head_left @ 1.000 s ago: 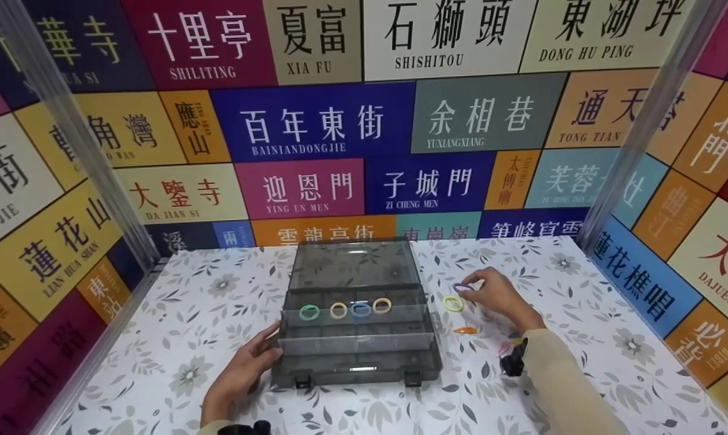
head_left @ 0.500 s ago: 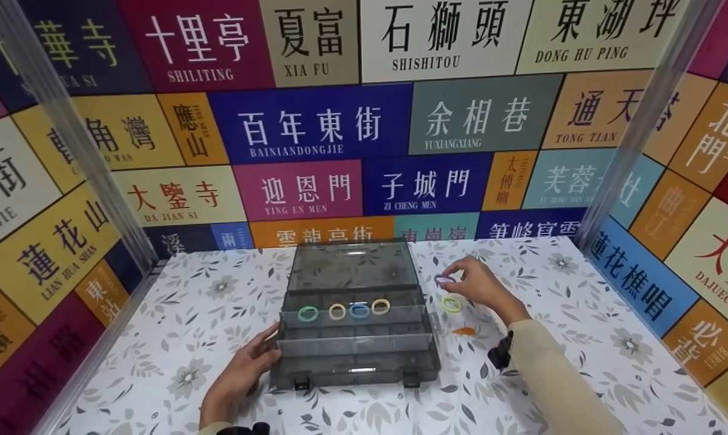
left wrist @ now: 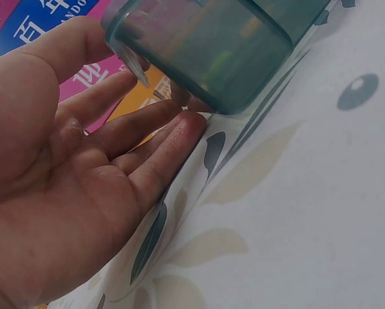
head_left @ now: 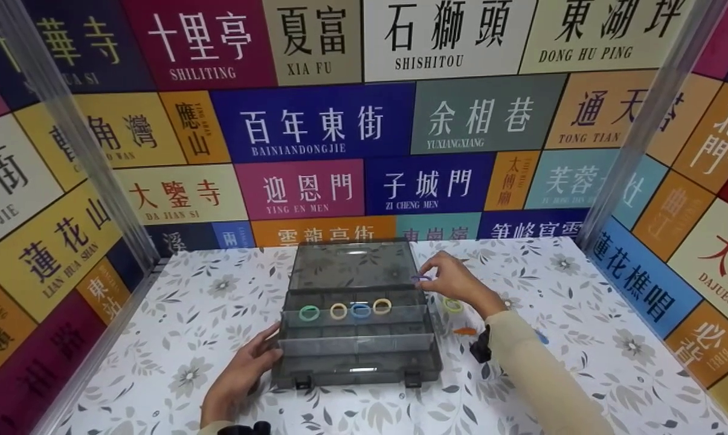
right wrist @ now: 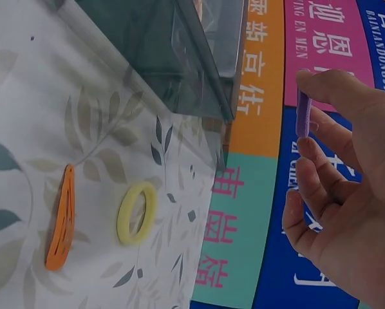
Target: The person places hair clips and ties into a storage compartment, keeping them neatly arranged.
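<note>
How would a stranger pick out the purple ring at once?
Find the open grey box on the flowered table. Near the box's right side, the right hand pinches the purple ring. Unlike the yellow ring lying nearby, it's held aloft.

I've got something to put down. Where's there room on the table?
Bare table lies left of the dark box, beyond the left hand, and in front of the box's clasps. It's crowded to the box's right: right hand, yellow ring, orange clip.
</note>
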The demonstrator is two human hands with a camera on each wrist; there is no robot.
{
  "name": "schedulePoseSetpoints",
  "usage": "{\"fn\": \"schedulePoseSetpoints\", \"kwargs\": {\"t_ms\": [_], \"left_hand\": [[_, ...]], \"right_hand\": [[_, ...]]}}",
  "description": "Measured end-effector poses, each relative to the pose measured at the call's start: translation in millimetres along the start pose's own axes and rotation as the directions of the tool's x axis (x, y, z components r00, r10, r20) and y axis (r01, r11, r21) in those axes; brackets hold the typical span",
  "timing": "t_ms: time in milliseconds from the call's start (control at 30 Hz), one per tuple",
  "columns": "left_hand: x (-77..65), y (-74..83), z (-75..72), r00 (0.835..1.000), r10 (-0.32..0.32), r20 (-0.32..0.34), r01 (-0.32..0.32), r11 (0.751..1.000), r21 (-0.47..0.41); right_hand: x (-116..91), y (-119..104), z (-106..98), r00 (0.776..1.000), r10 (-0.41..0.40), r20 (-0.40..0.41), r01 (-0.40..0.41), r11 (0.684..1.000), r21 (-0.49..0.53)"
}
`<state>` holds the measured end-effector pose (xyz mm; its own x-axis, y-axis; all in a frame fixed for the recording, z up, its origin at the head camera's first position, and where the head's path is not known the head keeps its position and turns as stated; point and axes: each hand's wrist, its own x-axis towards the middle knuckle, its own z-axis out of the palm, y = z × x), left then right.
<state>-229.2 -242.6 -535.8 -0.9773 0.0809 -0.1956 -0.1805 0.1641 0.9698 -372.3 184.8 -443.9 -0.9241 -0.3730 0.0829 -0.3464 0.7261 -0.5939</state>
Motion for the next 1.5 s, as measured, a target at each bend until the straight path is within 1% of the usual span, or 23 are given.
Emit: {"fn": "schedulePoseSetpoints", "kwargs": {"t_ms": [167,367,567,633,867,967,1133,1367,1500], "left_hand": [[-0.5,-0.1,-0.4,1.000,0.001,-0.002,0.000,1.000,0.014],[-0.6,1.5,0.0,1.000,-0.008,-0.015,0.008,1.000,0.027],[0.0,1.8,-0.6,0.999,0.021,0.026,-0.021,1.000,-0.003],[0.0,1.8,-0.8,0.999,0.030,0.035,-0.029,0.999,-0.017],[-0.3,2.0,0.3,1.000,0.022,0.015,-0.021,0.999,-0.039],[-0.8,2.1,0.5,1.000,0.016,0.011,-0.016,0.999,-0.035],[-0.8,0.4,-1.0,1.000,0.005,-0.003,-0.005,1.000,-0.007],[-1.9,1.2,-1.5,1.000,0.014,-0.004,-0.014,1.000,0.009],[-3.2,2.8,-1.3,1.000,0.012,0.008,-0.012,1.000,0.001]], "right_hand": [[6.4,-4.8,8.8,0.999,-0.005,0.031,0.005,1.000,-0.020],[11.4,-7.5,19.3,0.998,-0.040,0.052,0.041,0.999,-0.017],[12.7,-8.4,27.9,0.995,-0.053,0.078,0.055,0.998,-0.014],[13.0,-8.5,30.5,0.995,-0.058,0.079,0.059,0.998,-0.015],[12.5,-6.5,41.3,0.994,-0.092,0.055,0.093,0.995,-0.024],[13.1,-4.9,45.1,0.995,-0.092,0.044,0.094,0.995,-0.035],[15.2,-4.5,48.9,0.994,-0.096,0.044,0.097,0.995,-0.026],[16.3,-5.4,50.1,0.998,-0.047,0.046,0.048,0.998,-0.028],[16.9,-5.5,50.6,0.998,-0.050,0.050,0.051,0.998,-0.023]]}}
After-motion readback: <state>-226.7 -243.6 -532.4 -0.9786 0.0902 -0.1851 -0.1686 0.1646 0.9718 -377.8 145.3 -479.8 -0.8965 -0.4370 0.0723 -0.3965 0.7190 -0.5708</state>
